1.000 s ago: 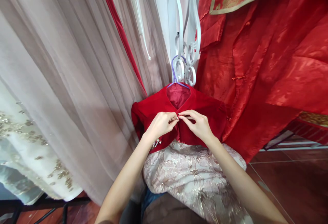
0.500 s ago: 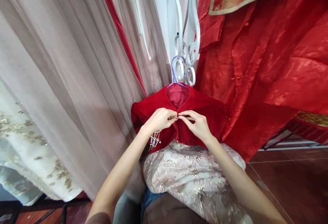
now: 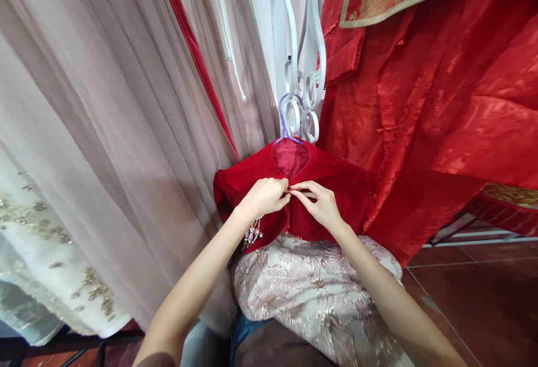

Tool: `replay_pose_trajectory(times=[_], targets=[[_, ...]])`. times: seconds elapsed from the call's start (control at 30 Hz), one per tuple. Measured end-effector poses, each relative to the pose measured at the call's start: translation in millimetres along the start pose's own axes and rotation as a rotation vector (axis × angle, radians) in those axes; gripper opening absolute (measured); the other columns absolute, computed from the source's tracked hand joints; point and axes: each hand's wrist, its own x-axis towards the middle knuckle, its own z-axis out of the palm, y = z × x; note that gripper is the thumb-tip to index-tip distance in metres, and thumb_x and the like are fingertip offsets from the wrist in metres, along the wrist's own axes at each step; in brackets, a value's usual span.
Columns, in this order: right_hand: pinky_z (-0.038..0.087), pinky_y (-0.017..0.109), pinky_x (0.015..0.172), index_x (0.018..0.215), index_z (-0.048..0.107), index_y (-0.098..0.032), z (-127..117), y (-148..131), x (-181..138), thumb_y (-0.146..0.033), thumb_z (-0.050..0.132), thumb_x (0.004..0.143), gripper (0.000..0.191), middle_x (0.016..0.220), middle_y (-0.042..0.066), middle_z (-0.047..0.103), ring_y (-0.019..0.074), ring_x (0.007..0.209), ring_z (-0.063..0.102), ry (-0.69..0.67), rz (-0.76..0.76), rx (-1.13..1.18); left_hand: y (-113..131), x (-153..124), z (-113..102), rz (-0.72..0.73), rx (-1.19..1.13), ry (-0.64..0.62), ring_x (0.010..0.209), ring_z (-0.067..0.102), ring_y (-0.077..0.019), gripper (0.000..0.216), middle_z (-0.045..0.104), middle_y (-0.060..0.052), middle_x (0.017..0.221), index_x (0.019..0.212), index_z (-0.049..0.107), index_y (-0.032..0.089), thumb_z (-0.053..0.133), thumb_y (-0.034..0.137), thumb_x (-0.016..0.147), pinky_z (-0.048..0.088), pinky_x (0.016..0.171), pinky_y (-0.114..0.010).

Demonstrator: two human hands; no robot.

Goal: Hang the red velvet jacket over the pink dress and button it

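A short red velvet jacket [image 3: 332, 168] hangs on a purple hanger [image 3: 284, 117] in front of me. Just below the neckline, my left hand [image 3: 269, 194] is closed on the jacket's front edge. My right hand [image 3: 319, 201] pinches the front edge from the other side, its thumb and forefinger meeting the left fingertips. A tiny red fastening shows between them, its details too small to make out. Beaded tassels [image 3: 253, 232] hang on the jacket below my left wrist. Under the jacket spreads a pale floral brocade skirt [image 3: 311, 283].
Sheer greyish-pink curtains [image 3: 109, 131] fall on the left, beside white fabric with gold sequins [image 3: 50, 255]. A white scrolled metal stand [image 3: 311, 89] holds the hanger. Large red satin garments [image 3: 420, 103] hang on the right above a reddish tiled floor [image 3: 483, 294].
My left fingers have curled tighter at the jacket's front edge. The right hand keeps its pinch, shifted very slightly left. The whole view has moved a little.
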Motion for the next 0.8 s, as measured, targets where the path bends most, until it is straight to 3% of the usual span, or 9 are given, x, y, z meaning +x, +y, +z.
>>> replay_pose_trajectory(times=[0.17, 0.5, 0.8], targets=[[0.063, 0.035, 0.076, 0.093, 0.07, -0.023, 0, 2, 0, -0.035, 0.06, 0.086, 0.018, 0.093, 0.004, 0.071, 0.0182, 0.083, 0.068, 0.017, 0.007, 0.007, 1, 8, -2, 0.081, 0.021, -0.045, 0.058, 0.06, -0.0183, 0.012, 0.064, -0.005, 0.064, 0.079, 0.06, 0.017, 0.052, 0.023, 0.084, 0.034, 0.055, -0.025], [0.064, 0.035, 0.072, 0.094, 0.061, -0.022, 6, 1, -6, -0.038, 0.065, 0.081, 0.021, 0.089, 0.004, 0.069, 0.0187, 0.085, 0.068, 0.126, 0.107, 0.087, -12, 3, 0, 0.146, -0.254, -0.009, 0.055, 0.052, -0.0098, 0.013, 0.061, 0.002, 0.062, 0.071, 0.059, 0.017, 0.054, 0.02, 0.082, 0.032, 0.055, -0.02], [0.064, 0.036, 0.072, 0.093, 0.063, -0.021, 8, 4, -6, -0.037, 0.062, 0.083, 0.02, 0.089, 0.005, 0.07, 0.0187, 0.084, 0.068, 0.112, 0.122, 0.097, -14, 6, -2, 0.18, -0.202, 0.001, 0.051, 0.05, -0.0101, 0.016, 0.06, 0.001, 0.059, 0.068, 0.061, 0.018, 0.053, 0.019, 0.082, 0.028, 0.053, -0.023]])
